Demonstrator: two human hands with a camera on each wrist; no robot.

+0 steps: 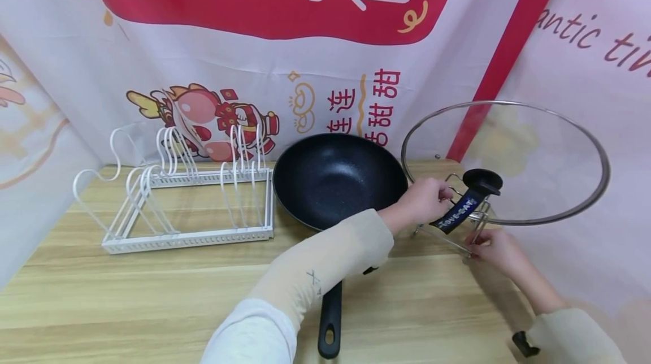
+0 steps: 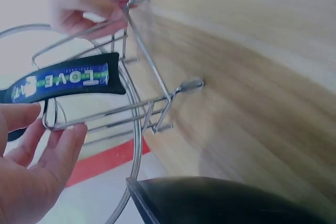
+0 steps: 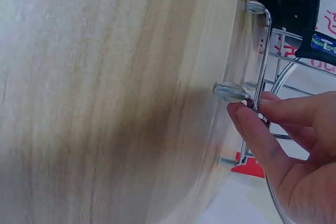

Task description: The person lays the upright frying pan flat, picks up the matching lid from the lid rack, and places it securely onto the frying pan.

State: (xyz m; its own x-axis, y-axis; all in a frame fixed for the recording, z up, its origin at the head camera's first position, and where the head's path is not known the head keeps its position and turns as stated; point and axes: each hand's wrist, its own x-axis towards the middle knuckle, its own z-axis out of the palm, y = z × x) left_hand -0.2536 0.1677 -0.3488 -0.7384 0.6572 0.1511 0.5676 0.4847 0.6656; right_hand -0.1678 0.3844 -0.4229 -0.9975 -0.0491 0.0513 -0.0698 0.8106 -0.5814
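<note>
On the right of the head view, a large glass lid [image 1: 549,160] stands upright in a silver wire lid rack [image 2: 149,57]. The lid's black handle [image 1: 460,212] carries a blue label and faces me. My left hand [image 1: 422,203] holds an upper wire loop of the rack between thumb and fingers, beside the handle. Low on the near right corner, my right hand [image 1: 495,251] pinches the frame just above a clear-capped foot [image 3: 230,92]. The rack's feet are right at the wooden tabletop.
A black wok [image 1: 335,177] sits left of the lid rack, its handle [image 1: 330,319] pointing toward me under my left forearm. Further left is a white rack [image 1: 188,238] with curved upright wires. Printed cloth [image 1: 203,59] hangs behind the wooden table [image 1: 152,296].
</note>
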